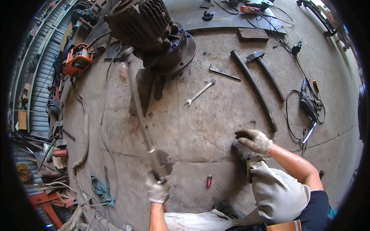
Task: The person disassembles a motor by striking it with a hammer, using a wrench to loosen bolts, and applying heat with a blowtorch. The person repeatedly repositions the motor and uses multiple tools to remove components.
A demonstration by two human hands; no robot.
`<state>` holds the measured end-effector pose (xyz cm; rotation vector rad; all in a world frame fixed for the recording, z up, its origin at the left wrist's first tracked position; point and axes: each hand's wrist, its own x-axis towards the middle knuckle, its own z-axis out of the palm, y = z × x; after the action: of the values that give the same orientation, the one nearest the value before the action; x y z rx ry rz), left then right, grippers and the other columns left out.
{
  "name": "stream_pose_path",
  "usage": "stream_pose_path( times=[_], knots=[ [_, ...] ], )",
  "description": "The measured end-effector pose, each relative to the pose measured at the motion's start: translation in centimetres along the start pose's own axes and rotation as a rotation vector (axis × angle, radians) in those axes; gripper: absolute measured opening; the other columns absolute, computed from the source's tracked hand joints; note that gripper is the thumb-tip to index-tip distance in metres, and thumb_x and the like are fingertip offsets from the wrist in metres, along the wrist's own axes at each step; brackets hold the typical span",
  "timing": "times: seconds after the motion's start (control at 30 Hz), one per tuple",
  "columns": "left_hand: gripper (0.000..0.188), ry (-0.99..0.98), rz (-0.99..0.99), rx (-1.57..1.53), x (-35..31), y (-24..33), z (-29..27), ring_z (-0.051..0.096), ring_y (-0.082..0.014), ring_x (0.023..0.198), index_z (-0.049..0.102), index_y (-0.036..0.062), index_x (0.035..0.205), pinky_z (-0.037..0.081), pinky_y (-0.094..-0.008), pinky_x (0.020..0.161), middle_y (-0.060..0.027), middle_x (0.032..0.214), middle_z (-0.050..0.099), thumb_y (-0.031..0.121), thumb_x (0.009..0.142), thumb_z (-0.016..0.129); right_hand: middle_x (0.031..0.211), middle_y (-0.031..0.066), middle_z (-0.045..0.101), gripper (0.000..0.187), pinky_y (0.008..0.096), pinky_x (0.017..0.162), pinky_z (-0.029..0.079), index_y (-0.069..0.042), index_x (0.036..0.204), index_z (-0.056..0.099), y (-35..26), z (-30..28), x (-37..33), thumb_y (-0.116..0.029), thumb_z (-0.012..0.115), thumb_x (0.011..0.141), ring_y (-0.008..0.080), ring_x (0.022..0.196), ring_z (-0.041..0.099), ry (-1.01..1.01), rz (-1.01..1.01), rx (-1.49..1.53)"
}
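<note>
My left hand point(158, 188), in a pale work glove, is closed around the near end of a long metal bar point(139, 104). The bar slants away and slightly left, blurred by motion, with a wider end beside the base of a rusty finned motor point(140, 25). A dark flange point(185, 52) sits at the motor's lower end. My right hand point(254, 140), also gloved, lies over my bent knee with its fingers stretched out, holding nothing. A combination wrench point(201, 92) and an L-shaped hex key point(225, 73) lie on the floor between hands and motor.
At right lie a long dark pipe point(256, 92), a sledgehammer point(268, 73) and a corded power tool point(306, 102). A red lighter point(209, 181) is near my legs. Leftward are an orange machine point(78, 59), a hose point(85, 134) and a blue strap point(102, 189). A wooden block point(252, 35) sits beyond.
</note>
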<state>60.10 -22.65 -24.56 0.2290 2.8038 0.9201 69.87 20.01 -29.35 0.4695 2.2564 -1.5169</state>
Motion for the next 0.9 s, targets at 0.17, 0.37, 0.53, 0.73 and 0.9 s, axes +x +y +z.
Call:
stream_pose_path(
  times=[0.17,0.37,0.53,0.73,0.9],
  knots=[
    [0.044,-0.013,0.248,0.054,3.2,10.6,7.0,0.065,-0.0283,0.066,0.065,0.0032,0.094,0.055,-0.0450,0.061,-0.0127,0.077,0.066,0.032,0.067,0.085,0.132,0.0162,0.063,0.067,0.0363,0.101,0.051,0.000,0.152,0.035,-6.0,5.4,4.4,-0.046,0.051,0.105,0.0226,0.118,0.063,-0.159,-0.225,0.650],
    [0.054,-0.267,0.250,0.146,6.8,19.1,12.7,0.069,-0.0364,0.080,0.067,0.0015,0.103,0.057,-0.0448,0.074,-0.0199,0.093,0.068,0.041,0.071,0.086,0.119,0.0119,0.066,0.052,0.0331,0.095,0.054,-0.001,0.138,0.047,-6.0,2.9,5.4,-0.035,0.062,0.102,0.0180,0.108,0.065,-0.003,-0.108,1.083],
    [0.048,-0.334,0.500,-0.044,6.3,17.3,12.1,0.064,-0.0380,0.094,0.068,0.0051,0.107,0.051,-0.0464,0.083,-0.0172,0.098,0.068,0.037,0.076,0.082,0.118,0.0152,0.066,0.054,0.0401,0.096,0.055,0.001,0.139,0.044,-2.7,1.0,3.6,-0.022,0.067,0.096,0.0250,0.108,0.067,-0.024,-0.122,1.229],
    [0.023,-0.269,0.854,0.255,4.7,16.0,14.1,0.060,-0.0345,0.079,0.066,0.0086,0.089,0.047,-0.0476,0.071,-0.0139,0.081,0.061,0.029,0.083,0.075,0.111,0.0132,0.067,0.045,0.0394,0.089,0.057,0.001,0.129,0.051,-1.6,-0.7,1.4,-0.019,0.071,0.094,0.0236,0.102,0.068,0.089,0.022,1.024],
    [0.029,-0.282,0.787,0.325,6.5,16.9,13.6,0.061,-0.0370,0.067,0.063,0.0091,0.070,0.046,-0.0503,0.063,-0.0142,0.066,0.060,0.034,0.078,0.077,0.100,0.0073,0.065,0.040,0.0339,0.079,0.054,-0.003,0.121,0.057,-4.8,-2.5,1.3,-0.021,0.071,0.087,0.0169,0.089,0.065,0.019,-0.004,1.020]
  ],
)
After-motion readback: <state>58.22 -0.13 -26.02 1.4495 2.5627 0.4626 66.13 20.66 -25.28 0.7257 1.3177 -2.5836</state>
